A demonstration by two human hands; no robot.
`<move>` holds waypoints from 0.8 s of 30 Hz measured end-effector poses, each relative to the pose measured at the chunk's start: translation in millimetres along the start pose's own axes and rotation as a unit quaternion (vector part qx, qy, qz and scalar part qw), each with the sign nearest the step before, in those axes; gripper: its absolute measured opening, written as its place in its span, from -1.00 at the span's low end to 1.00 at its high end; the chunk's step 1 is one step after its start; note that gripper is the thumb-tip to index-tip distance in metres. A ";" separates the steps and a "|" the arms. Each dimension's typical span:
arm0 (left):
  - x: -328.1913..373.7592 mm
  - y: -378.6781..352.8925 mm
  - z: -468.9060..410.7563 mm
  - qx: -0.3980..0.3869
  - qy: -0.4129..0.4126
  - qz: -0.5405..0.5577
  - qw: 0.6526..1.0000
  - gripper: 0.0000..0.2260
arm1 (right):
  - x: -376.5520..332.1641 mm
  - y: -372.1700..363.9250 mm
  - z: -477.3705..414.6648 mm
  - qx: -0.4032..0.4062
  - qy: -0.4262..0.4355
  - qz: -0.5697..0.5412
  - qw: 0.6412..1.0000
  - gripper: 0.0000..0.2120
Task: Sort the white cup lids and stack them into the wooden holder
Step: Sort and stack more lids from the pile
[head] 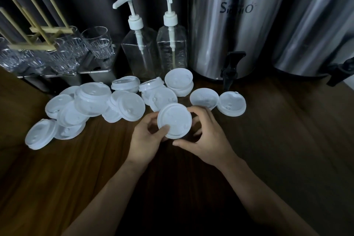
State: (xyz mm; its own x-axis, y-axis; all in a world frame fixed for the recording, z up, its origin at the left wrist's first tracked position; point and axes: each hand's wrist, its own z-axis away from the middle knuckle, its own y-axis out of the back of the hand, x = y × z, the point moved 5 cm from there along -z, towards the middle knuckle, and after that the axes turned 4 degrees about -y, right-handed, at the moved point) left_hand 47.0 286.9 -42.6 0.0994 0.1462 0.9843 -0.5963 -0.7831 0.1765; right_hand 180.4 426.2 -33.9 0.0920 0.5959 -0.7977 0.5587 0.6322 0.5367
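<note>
A white cup lid point(174, 119) is held just above the dark wooden table point(287, 130), tilted toward me. My left hand point(147, 140) grips its lower left rim with the thumb on top. My right hand point(206, 136) curls around its right side, fingers near the rim; whether they touch it is unclear. Behind lies a loose pile of several white lids point(92, 101), some stacked, spreading from far left to two single lids point(231, 103) on the right. The wooden holder point(41, 30), with upright thin rods, stands at the back left.
Several clear glasses point(97, 44) sit on a metal rack at the back left, around the holder. Two clear pump bottles point(140, 48) stand behind the lids. Two steel drink dispensers point(235, 23) with black taps point(230, 69) fill the back right.
</note>
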 end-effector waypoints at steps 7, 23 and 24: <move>5.4 -1.5 6.3 -0.066 -0.011 0.063 0.996 -0.63 | 4.7 -3.9 -1.7 -0.017 -0.012 0.002 1.000 -0.09; 7.4 -1.7 11.1 -0.073 -0.007 0.129 0.989 -0.74 | 6.2 -2.4 -4.8 -0.034 -0.014 -0.024 0.999 0.01; 6.9 -1.3 10.7 -0.069 -0.008 0.133 0.989 -0.73 | 6.1 -0.7 -4.4 -0.015 -0.015 -0.036 0.999 -0.06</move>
State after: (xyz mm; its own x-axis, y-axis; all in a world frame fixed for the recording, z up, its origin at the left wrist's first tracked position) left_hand 57.0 282.4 -35.9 -0.0646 -0.0645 0.9958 -0.7054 -0.7029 -0.0913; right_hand 177.0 431.5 -38.0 0.0773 0.5333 -0.8424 0.5400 0.6878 0.4850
